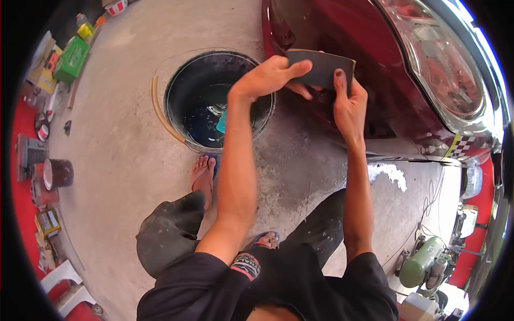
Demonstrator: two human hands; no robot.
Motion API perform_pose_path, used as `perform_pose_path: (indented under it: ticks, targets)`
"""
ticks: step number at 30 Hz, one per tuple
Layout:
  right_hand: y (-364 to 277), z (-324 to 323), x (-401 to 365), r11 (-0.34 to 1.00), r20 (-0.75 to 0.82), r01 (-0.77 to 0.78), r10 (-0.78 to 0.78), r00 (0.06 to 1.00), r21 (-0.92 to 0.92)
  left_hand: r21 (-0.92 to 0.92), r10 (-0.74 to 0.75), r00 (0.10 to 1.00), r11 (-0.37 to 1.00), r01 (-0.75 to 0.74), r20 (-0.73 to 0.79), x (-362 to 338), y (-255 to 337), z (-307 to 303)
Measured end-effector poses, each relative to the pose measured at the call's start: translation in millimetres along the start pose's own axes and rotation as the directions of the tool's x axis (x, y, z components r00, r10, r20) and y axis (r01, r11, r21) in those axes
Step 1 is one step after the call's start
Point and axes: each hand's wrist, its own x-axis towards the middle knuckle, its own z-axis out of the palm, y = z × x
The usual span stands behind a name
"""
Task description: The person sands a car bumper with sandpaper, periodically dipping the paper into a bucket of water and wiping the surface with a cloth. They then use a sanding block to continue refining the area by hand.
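A dark grey rectangular sheet with a pale edge, which looks like sandpaper, is held up between both hands. My left hand grips its left end, thumb across the front and other fingers partly behind it. My right hand pinches the right end, with the thumb on the front face. Behind the sheet is the dark red car bumper. Below and left of the sheet stands a black bucket with water and a turquoise object inside, partly hidden by my left forearm.
A car headlight is at the upper right. Along the left wall are a green box, a small dark pot and a white chair. A green compressor with cables stands at the lower right. The bucket's handle hangs outward.
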Motion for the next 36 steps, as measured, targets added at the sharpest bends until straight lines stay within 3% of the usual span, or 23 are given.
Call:
perform_pose_path:
  ticks: [1, 2, 3, 4, 6, 7, 8, 9, 11, 12, 15, 17, 19, 21, 23, 25, 26, 29, 33, 36]
  targets:
    - [2, -8, -6, 0.997, -0.004, -0.076, 0.076, 0.997, -0.011, 0.138, -0.08, 0.996, 0.988, 0.073, 0.048, -7, -7, -16]
    - [4, -21, -12, 0.987, -0.016, -0.157, 0.156, 0.988, -0.027, 0.234, -0.227, 0.971, 0.942, 0.239, -0.078, -18, -20, -44]
    - [4, -32, -18, 0.971, -0.036, -0.233, 0.232, 0.972, -0.043, 0.434, -0.371, 0.895, 0.783, 0.445, -0.249, -24, -20, -64]
    - [5, -37, -25, 0.968, -0.026, -0.247, 0.248, 0.968, 0.039, 0.421, -0.516, 0.74, 0.611, 0.671, -0.431, -17, -52, -97]
    - [13, -38, -45, 0.938, 0.007, -0.276, 0.281, 0.96, 0.208, 0.433, -0.527, 0.472, 0.205, 0.878, -0.707, -12, -140, -141]
    - [15, -33, -51, 0.909, 0.004, -0.294, 0.306, 0.952, 0.294, 0.503, -0.444, 0.499, 0.12, 0.856, -0.744, -24, -161, -120]
    - [17, -32, -55, 0.884, 0.042, -0.319, 0.324, 0.945, 0.343, 0.561, -0.572, 0.461, 0.0, 0.828, -0.679, -27, -194, -118]
    - [19, -31, -61, 0.856, 0.076, -0.346, 0.344, 0.936, 0.384, 0.588, -0.664, 0.363, -0.144, 0.796, -0.654, -31, -209, -109]
    - [17, -26, -67, 0.822, 0.027, -0.359, 0.388, 0.921, 0.442, 0.697, -0.765, 0.308, -0.243, 0.674, -0.565, -33, -227, -100]
    - [16, -28, -69, 0.822, 0.025, -0.359, 0.389, 0.921, 0.442, 0.767, -0.792, 0.356, -0.208, 0.607, -0.496, -35, -224, -99]
    - [5, -40, -66, 0.817, 0.038, -0.372, 0.397, 0.917, 0.441, 0.605, -0.659, 0.443, -0.023, 0.796, -0.608, -18, -176, -101]
    - [10, -51, -62, 0.779, 0.124, -0.451, 0.444, 0.887, 0.435, 0.484, -0.382, 0.617, 0.391, 0.783, -0.688, -3, -162, -132]
    - [16, -57, -54, 0.767, 0.185, -0.513, 0.481, 0.857, 0.385, 0.466, -0.182, 0.788, 0.72, 0.514, -0.588, -4, -60, -78]
    - [22, -61, -49, 0.771, 0.226, -0.575, 0.529, 0.818, 0.275, 0.543, 0.031, 0.94, 0.822, 0.169, -0.339, -1, -10, -39]
    - [36, -57, -42, 0.708, 0.27, -0.589, 0.523, 0.808, 0.39, 0.688, 0.236, 0.965, 0.72, -0.092, -0.117, 10, 9, 10]
    - [35, -50, -40, 0.674, 0.291, -0.586, 0.511, 0.809, 0.449, 0.613, 0.344, 0.938, 0.735, -0.289, 0.03, 20, 11, 60]
    - [23, -49, -38, 0.68, 0.29, -0.582, 0.505, 0.813, 0.447, 0.622, 0.26, 0.962, 0.741, -0.253, 0.081, 19, 17, 79]
    - [21, -57, -42, 0.595, 0.3, -0.558, 0.481, 0.824, 0.578, 0.501, 0.391, 0.92, 0.8, -0.33, -0.017, 25, -11, 102]
    - [10, -67, -43, 0.544, 0.309, -0.567, 0.495, 0.812, 0.618, 0.494, 0.393, 0.919, 0.79, -0.362, 0.045, 27, -24, 99]
    - [16, -69, -41, 0.405, 0.337, -0.568, 0.513, 0.79, 0.716, 0.512, 0.39, 0.918, 0.775, -0.371, 0.074, 28, -24, 98]
